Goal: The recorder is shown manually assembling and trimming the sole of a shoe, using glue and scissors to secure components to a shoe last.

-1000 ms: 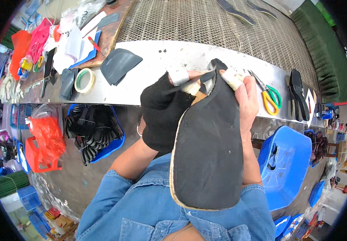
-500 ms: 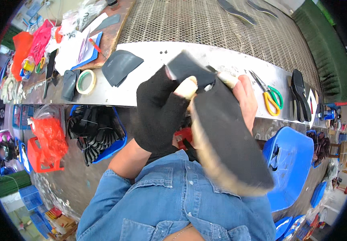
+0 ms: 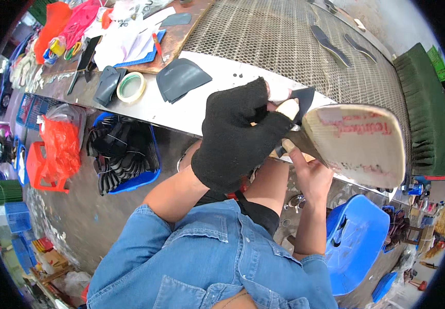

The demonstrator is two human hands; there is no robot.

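Observation:
My left hand [image 3: 238, 121], in a black fingerless glove with pale wraps on its fingertips, pinches a dark, thin, leather-like piece [image 3: 305, 99]. This piece lies against the narrow end of a shoe insole [image 3: 359, 157]. The insole is tilted, its pale underside with red handwriting toward me. My right hand [image 3: 312, 180], bare with a wrapped thumb tip, is closed at the insole's narrow part, below my left hand. The fingers behind the insole are hidden. Both hands are above the front edge of a white worktop [image 3: 189, 116].
On the worktop lie dark cut sheets [image 3: 181, 80] and a tape roll [image 3: 131, 87]. Behind is a metal mesh [image 3: 263, 31] bearing two insoles [image 3: 331, 46]. A blue tub of black bundled pieces [image 3: 124, 149] stands left, a blue plastic tub [image 3: 359, 252] right.
Both hands have moved right with the insole. It has turned from its black face to its pale underside, its wide end swinging up and right. My view has shifted.

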